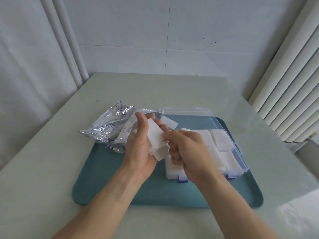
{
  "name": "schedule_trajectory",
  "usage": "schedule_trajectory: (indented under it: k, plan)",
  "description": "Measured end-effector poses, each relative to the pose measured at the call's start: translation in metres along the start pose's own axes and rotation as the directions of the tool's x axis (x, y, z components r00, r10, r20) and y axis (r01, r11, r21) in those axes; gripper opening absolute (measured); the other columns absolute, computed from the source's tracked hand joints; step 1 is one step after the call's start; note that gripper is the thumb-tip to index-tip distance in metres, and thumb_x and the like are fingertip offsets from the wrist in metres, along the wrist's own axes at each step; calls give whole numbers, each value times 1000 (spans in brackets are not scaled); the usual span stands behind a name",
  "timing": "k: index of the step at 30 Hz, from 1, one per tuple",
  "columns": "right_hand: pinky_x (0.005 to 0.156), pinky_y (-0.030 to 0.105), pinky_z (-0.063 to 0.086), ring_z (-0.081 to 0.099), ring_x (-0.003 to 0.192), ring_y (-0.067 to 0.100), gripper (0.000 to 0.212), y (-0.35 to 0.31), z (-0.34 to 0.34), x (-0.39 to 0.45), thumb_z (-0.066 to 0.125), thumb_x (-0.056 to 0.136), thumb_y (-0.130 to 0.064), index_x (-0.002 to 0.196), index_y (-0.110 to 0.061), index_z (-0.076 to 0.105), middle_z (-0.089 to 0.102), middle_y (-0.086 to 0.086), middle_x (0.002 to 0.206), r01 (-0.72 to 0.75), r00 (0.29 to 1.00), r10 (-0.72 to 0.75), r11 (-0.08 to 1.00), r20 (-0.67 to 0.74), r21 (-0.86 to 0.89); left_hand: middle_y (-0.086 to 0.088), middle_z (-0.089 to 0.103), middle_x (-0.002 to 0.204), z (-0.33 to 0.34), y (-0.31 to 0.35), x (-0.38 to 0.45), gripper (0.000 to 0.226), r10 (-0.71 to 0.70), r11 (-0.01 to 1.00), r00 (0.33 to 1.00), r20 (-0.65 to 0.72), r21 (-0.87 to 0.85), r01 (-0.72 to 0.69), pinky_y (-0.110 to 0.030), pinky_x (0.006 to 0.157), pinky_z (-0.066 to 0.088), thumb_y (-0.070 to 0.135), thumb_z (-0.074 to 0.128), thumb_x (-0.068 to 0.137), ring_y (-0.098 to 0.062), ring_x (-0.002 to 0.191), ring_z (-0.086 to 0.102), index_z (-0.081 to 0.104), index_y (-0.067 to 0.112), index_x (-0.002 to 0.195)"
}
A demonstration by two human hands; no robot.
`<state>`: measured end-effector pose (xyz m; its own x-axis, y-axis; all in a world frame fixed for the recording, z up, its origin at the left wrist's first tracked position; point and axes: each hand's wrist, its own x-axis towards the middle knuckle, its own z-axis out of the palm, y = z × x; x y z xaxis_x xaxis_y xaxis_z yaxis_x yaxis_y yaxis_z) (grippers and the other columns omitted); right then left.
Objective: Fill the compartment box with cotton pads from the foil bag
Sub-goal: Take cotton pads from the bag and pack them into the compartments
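The left hand (pixel 141 147) cups a loose stack of cotton pads (pixel 158 141), long axis running away from the person; the right hand (pixel 185 149) pinches its near-right edge, directly above the compartment box (pixel 240 157), the foil bag (pixel 110 130) beyond-left

Single head-worn wide-angle view, looking forward and down from near side of table (pixel 51 169). Tray (pixel 107 195) centre frame, close; both forearms enter from 6 o'clock. Wall (pixel 172 40) at 12 o'clock, curtains (pixel 34 57) at 10, radiator (pixel 293 92) at 2. No second view.
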<state>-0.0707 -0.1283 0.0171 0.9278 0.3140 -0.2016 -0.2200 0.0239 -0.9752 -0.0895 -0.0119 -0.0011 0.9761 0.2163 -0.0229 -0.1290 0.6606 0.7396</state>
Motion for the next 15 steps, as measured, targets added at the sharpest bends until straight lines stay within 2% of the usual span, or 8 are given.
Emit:
schedule_trajectory:
  k: [3, 5, 7, 8, 10, 12, 13, 15]
  plan:
    - [47, 24, 24, 27, 48, 15, 36, 2, 1, 0, 65, 87, -17, 58, -8, 46, 32, 0, 54, 80, 997, -82, 965, 1, -248, -3, 59, 81, 1, 1, -2, 36, 12, 1000, 1000, -15, 6, -12, -32, 66, 51, 40, 74, 81, -19, 74, 58, 56, 19, 104]
    - [47, 21, 29, 35, 47, 12, 40, -1, -4, 1, 72, 85, -31, 60, -5, 52, 40, -3, 52, 164, 983, -181, 866, 8, -473, -1, 62, 75, 2, 4, -3, 16, 4, 999, 998, -60, 37, -2, -30, 63, 49, 18, 68, 88, -17, 68, 58, 59, 21, 101]
    - [52, 16, 36, 46, 55, 7, 34, -7, -13, -1, 81, 78, -41, 73, -14, 61, 53, -9, 62, 296, 945, -326, 804, 33, -515, 3, 62, 75, 2, 9, -2, 17, -28, 999, 996, -80, 33, 31, -27, 60, 50, 12, 67, 84, -14, 66, 59, 62, 24, 96]
    - [59, 14, 40, 53, 67, 4, 36, -10, -20, 0, 86, 71, -43, 89, -21, 63, 58, -11, 77, 382, 914, -395, 771, 87, -510, 2, 61, 77, 2, 11, -3, 21, -73, 997, 995, -69, 24, 75, -26, 58, 51, 14, 69, 80, -13, 65, 60, 63, 24, 97]
    - [85, 11, 42, 51, 111, 0, 89, -11, -31, 1, 96, 54, -41, 130, -36, 49, 53, -13, 122, 531, 847, -413, 617, 335, -581, -2, 61, 79, 3, 14, -5, 31, -219, 976, 976, -9, 14, 219, -25, 58, 53, 15, 71, 75, -14, 63, 60, 64, 19, 105]
    - [103, 8, 34, 28, 136, -2, 132, -7, -33, 3, 99, 45, -40, 151, -47, 20, 31, -21, 147, 566, 822, -280, 503, 496, -653, -7, 62, 83, 3, 13, -8, 33, -340, 939, 936, 92, 89, 333, -29, 64, 53, 12, 72, 77, -18, 69, 62, 64, 13, 109]
    - [106, 10, 34, 26, 137, -2, 137, -5, -31, 3, 99, 45, -39, 153, -47, 15, 29, -24, 148, 575, 814, -254, 472, 522, -668, -10, 63, 88, 3, 12, -10, 30, -371, 925, 918, 142, 148, 351, -31, 68, 53, 12, 70, 78, -21, 76, 63, 65, 11, 108]
    - [103, 24, 46, 40, 129, 2, 125, 1, -26, 6, 96, 53, -35, 154, -40, 22, 43, -22, 140, 589, 808, -301, 460, 507, -665, -15, 64, 101, 4, 10, -12, 33, -393, 911, 900, 186, 214, 354, -34, 77, 52, 15, 66, 77, -27, 94, 62, 68, 10, 110]
